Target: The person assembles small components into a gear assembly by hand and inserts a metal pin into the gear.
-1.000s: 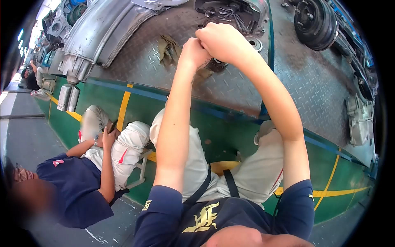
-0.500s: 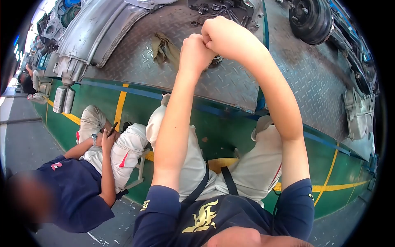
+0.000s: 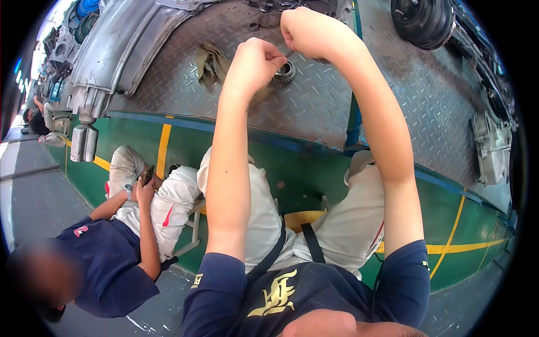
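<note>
My left hand [image 3: 251,63] is over the metal workbench with its thumb and fingers pinched together. A thin, small piece seems to show at its fingertips, too small to name. To its right, my right hand [image 3: 311,35] is closed, its fingers curled downward and mostly hidden behind the back of the hand. A short gap separates the two hands. Just below the left fingertips, a toothed metal gear ring [image 3: 285,72] lies on the bench. Left of my left hand sits a crumpled olive cloth [image 3: 211,63].
The bench [image 3: 314,121] has a tread-plate top. A large metal transmission housing [image 3: 126,48] stands at left, loose gears and parts [image 3: 270,7] at the back. A black drum [image 3: 422,25] and a metal casing [image 3: 490,149] are at right. A seated person [image 3: 106,264] holds a phone [image 3: 148,175].
My hands were together and have come apart, the left moving left and the right slightly up. More of the gear ring now shows. The view has shifted slightly.
</note>
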`<action>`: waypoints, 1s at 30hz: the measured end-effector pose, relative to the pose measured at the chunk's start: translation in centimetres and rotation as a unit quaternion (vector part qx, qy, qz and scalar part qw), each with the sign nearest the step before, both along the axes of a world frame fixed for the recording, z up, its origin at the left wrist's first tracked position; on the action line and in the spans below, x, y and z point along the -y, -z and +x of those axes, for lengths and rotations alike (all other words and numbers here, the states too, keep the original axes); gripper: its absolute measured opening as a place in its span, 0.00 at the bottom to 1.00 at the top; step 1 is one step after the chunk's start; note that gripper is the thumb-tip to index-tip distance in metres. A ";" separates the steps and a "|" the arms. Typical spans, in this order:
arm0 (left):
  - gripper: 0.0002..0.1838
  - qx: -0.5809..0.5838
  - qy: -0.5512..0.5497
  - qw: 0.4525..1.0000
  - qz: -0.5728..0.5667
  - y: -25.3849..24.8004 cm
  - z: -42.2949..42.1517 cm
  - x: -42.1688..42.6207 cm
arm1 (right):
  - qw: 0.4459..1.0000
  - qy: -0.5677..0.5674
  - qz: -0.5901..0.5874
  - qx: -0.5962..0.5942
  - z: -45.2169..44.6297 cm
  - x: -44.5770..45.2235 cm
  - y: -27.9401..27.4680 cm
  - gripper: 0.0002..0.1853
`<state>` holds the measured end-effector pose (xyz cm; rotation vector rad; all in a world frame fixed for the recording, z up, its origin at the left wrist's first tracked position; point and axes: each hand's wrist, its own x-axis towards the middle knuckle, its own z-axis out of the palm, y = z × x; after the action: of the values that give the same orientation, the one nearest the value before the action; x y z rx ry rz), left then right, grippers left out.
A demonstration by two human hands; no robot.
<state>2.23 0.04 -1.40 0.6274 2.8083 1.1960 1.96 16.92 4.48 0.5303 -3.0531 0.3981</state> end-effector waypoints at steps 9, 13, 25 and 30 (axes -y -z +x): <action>0.13 0.011 -0.026 1.000 -0.007 0.2 -0.6 -0.8 | 0.998 0.016 -0.041 -0.055 -2.6 -0.3 2.7 0.07; 0.13 0.030 -0.017 0.999 0.003 0.4 -0.8 -0.1 | 0.993 -0.044 -0.105 -0.023 -2.9 -0.2 1.8 0.06; 0.14 0.068 -0.030 0.994 0.074 2.3 -1.8 1.0 | 0.992 -0.104 -0.068 -0.038 -1.1 2.4 0.9 0.09; 0.16 0.030 -0.020 0.997 0.075 2.9 -1.9 1.2 | 0.995 -0.072 -0.056 -0.043 0.7 3.4 0.7 0.09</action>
<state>0.33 -1.16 -4.31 0.5332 2.7134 1.4170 2.61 13.48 3.77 0.7427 -2.8998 0.5313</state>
